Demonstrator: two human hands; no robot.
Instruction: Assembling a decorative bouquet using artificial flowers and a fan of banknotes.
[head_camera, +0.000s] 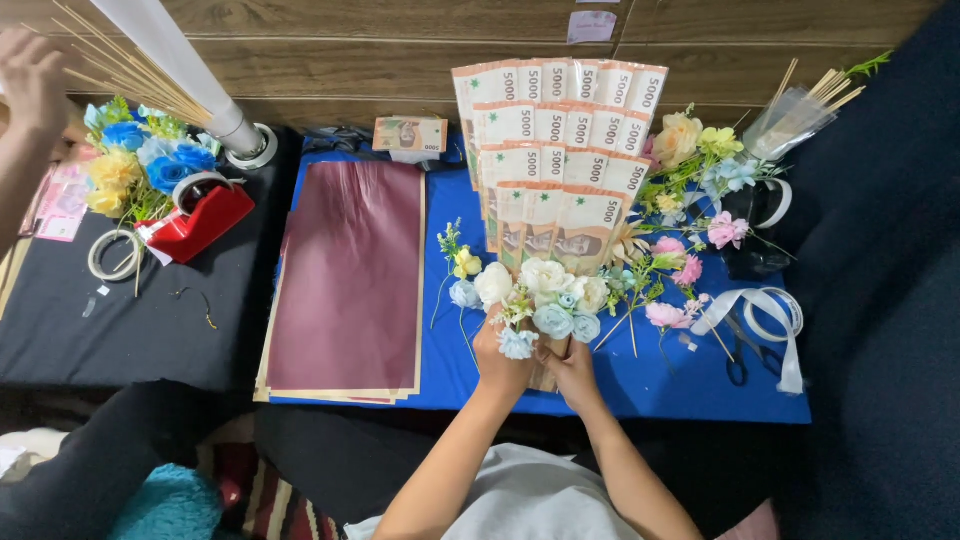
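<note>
Left hand (500, 362): closed round the base of the bouquet (548, 215), fingers up among the flowers (540, 292).
Right hand (572, 372): closed on the same base, touching the left hand, at its 3 o'clock.
Bouquet: centre of frame, over the blue cloth (640, 385); a fan of banknotes (560, 150) in stepped rows rises to 12 o'clock; white and pale blue flowers cluster at the foot, just above both hands.
Loose stems (680, 280): pink, yellow and blue, on the cloth at 2 to 3 o'clock of the hands.
Ribbon (765, 315): white, at 3 o'clock, near the cloth's edge.
Maroon paper (350, 280): flat stack at 9 o'clock of the bouquet.
Tape dispenser (200, 218): red, at 10 o'clock, on the black cloth.
Note bundle (410, 134): at 11 o'clock, by the wall.
Other person's hand (30, 75): top left corner, beside wooden sticks (130, 70).
</note>
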